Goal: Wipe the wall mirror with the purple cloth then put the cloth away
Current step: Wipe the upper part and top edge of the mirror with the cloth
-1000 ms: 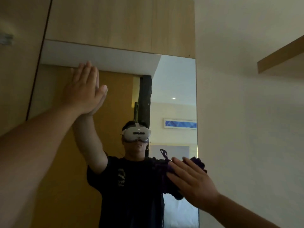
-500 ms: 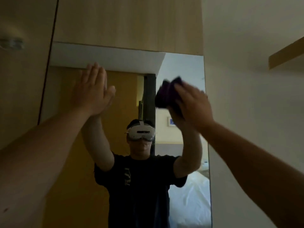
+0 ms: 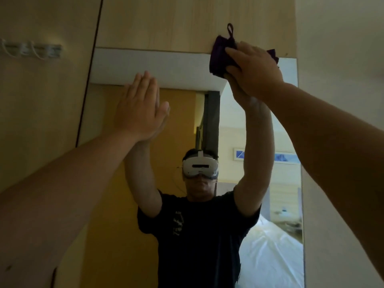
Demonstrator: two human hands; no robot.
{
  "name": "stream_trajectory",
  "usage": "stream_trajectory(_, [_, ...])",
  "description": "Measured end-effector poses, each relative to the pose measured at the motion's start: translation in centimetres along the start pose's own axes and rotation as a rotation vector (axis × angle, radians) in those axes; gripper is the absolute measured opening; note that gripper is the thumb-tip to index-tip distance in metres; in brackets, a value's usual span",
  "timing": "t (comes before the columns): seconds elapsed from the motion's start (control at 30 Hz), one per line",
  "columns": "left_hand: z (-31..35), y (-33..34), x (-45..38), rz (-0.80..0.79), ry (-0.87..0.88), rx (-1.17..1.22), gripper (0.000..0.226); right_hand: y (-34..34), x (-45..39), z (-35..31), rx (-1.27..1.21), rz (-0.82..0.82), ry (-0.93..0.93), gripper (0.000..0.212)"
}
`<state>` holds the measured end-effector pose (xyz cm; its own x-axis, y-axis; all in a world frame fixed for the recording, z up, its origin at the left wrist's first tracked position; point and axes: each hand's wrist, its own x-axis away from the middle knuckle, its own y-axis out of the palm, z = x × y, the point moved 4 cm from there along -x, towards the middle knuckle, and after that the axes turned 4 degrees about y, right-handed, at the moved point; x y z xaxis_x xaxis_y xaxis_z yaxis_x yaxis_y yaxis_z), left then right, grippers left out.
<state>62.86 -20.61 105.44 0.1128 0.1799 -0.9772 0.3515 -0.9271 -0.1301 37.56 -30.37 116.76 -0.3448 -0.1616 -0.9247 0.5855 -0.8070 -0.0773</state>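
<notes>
- Head view, nearest: both forearms rise from the lower corners toward the wall mirror (image 3: pixel 259 204), left arm from the lower left, right arm from the lower right
- Left hand (image 3: pixel 139 109): fingers straight and pressed together, thumb alongside, palm flat on the glass in the upper left part of the mirror; it holds nothing
- Right hand (image 3: pixel 252 69): raised to the mirror's top right corner, fingers curled over the purple cloth (image 3: pixel 220 57) and pressing it to the surface
- Purple cloth: bunched under the right hand, straddling the mirror's top edge, its upper part over the wooden panel (image 3: pixel 187 21) above; its hanging loop stands up over the panel and a corner shows past the hand on the right
- Containers: none in view; a hook rail (image 3: pixel 31 51) is fixed to the wooden door at far left
- Mirror reflection: a person in a dark shirt wearing a white headset (image 3: pixel 200 166), both arms raised, with a bed (image 3: pixel 270 256) and a framed picture (image 3: pixel 286 159) behind
- Change from the frame half a second ago: the right hand and cloth have moved up from the upper mirror area to its top edge; one second ago they were low at the right edge. The left hand stays flat in the same place
</notes>
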Motion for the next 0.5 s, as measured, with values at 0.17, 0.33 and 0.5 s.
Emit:
stream_trajectory(0.17, [-0.2,-0.3,-0.1,-0.015,-0.015,0.001,0.071,0.2,6.8,-4.6,-0.068,-0.028,-0.057,0.043])
stream_trajectory(0.33, [0.0,-0.2,0.0,-0.021,-0.007,0.000,0.071,1.9,19.3,-10.6,-0.073,-0.098,-0.203,0.054])
stream_trajectory(0.5, [0.0,-0.2,0.0,-0.036,-0.010,0.009,0.071,2.7,28.8,-14.3,-0.098,-0.104,-0.287,0.052])
